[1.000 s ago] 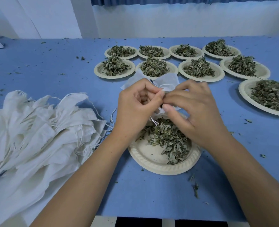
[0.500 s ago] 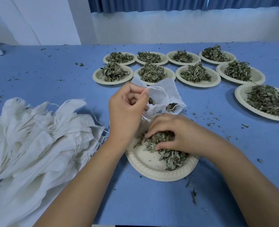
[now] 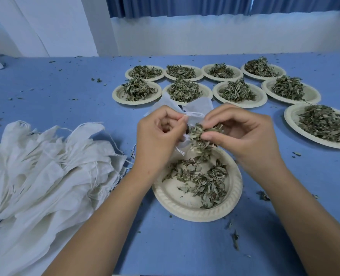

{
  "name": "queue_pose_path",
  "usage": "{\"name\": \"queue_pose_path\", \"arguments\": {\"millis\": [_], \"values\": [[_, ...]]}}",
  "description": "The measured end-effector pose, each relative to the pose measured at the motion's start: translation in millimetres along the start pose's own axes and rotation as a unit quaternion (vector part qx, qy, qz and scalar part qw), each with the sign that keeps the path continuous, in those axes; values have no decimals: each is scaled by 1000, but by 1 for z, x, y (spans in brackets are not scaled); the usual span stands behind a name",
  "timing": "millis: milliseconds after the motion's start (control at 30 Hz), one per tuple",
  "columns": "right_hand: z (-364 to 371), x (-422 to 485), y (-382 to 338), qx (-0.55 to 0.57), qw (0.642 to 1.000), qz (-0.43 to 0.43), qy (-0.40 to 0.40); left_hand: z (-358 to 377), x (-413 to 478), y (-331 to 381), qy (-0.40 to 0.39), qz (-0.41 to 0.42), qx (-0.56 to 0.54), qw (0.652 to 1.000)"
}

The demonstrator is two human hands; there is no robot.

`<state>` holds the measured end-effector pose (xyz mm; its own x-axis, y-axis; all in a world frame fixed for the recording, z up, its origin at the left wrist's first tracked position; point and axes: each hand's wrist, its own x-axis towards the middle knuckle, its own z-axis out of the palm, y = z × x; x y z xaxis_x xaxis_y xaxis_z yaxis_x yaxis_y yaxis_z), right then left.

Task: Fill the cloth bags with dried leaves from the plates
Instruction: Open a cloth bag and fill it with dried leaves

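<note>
My left hand (image 3: 159,140) pinches the rim of a small white cloth bag (image 3: 197,108), holding its mouth open above a paper plate (image 3: 177,204). My right hand (image 3: 243,136) pinches a clump of dried leaves (image 3: 200,136) right at the bag's mouth. Some leaves trail down from the clump toward the plate. Loose dried leaves (image 3: 205,180) cover the plate's right half. Most of the bag is hidden behind my hands.
A heap of white cloth bags (image 3: 41,176) with strings lies at the left on the blue table (image 3: 185,246). Several plates heaped with leaves (image 3: 237,92) stand in rows at the back, one more plate (image 3: 324,124) at the right. Leaf crumbs are scattered around.
My right hand went down to the plate, took a clump of leaves and has lifted it back up to the bag's mouth. My left hand kept its hold on the bag.
</note>
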<state>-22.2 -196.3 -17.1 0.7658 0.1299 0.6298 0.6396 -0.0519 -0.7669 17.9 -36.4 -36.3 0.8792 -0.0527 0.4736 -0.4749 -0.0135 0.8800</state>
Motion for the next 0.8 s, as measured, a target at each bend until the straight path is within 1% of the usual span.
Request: {"name": "queue_pose_path", "arguments": {"millis": [33,100,200,300,400,500,533,633,700,733,800], "values": [[2,-1,1,16,999,-1,30,1,-1,0,-12,4,0,1000],[6,-3,4,12,997,-1,78,2,-2,1,-24,14,-3,1000],[12,-7,10,-56,992,-7,116,2,-3,2,-28,19,-8,999],[12,-7,15,-171,980,-49,86,1,-4,4,-31,18,-20,999],[9,-6,17,-270,957,-93,44,1,-5,7,-37,19,-22,999],[7,-5,14,-331,939,-90,-9,2,-5,7,-29,16,-14,999],[5,-5,13,-334,940,-73,-17,2,-4,6,-18,14,-13,1000],[-2,-4,7,-272,960,-11,-64,1,-2,5,20,4,-19,1000],[-3,-2,6,-266,960,-18,-82,0,-1,5,27,-1,-18,999],[-3,-2,8,-259,962,-30,-75,0,-1,5,24,-1,-15,1000],[1,-3,9,-221,974,-48,-33,1,-2,5,11,-2,-11,1000]]}}
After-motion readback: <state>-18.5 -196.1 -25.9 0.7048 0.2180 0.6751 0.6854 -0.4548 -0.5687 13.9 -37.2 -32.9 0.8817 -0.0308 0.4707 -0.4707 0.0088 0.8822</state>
